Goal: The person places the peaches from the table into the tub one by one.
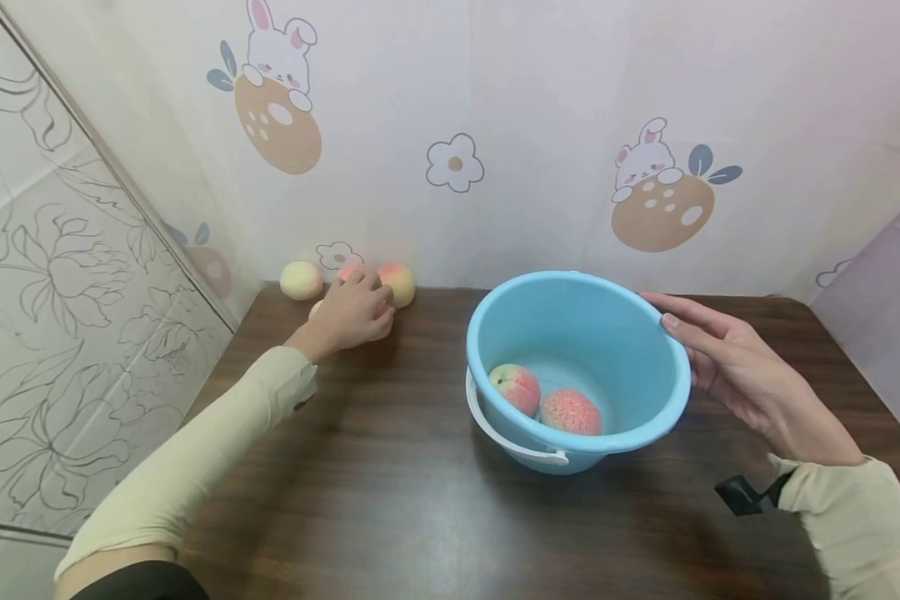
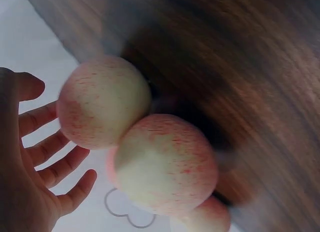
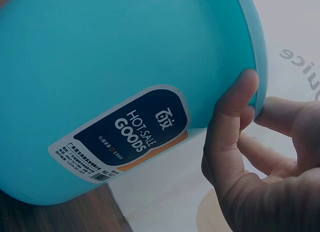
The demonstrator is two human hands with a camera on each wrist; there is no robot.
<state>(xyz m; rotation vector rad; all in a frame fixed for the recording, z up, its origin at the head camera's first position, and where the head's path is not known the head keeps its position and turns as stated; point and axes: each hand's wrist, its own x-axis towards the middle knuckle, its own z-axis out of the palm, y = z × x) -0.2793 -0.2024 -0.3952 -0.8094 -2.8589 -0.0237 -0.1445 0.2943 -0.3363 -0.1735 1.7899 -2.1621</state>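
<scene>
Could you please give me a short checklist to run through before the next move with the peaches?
1. Right hand holding the bucket: ok, thumb and fingers grip its rim.
2. Left hand gripping a peach: not ok, its fingers are spread and not closed round the one beside them.
3. Room inside the bucket: ok, two peaches lie at the bottom with bare floor beside them.
4. Handle out of the mouth: ok, it hangs down outside.
5. Bucket's base flat on the table: cannot tell, its underside is hidden.
</scene>
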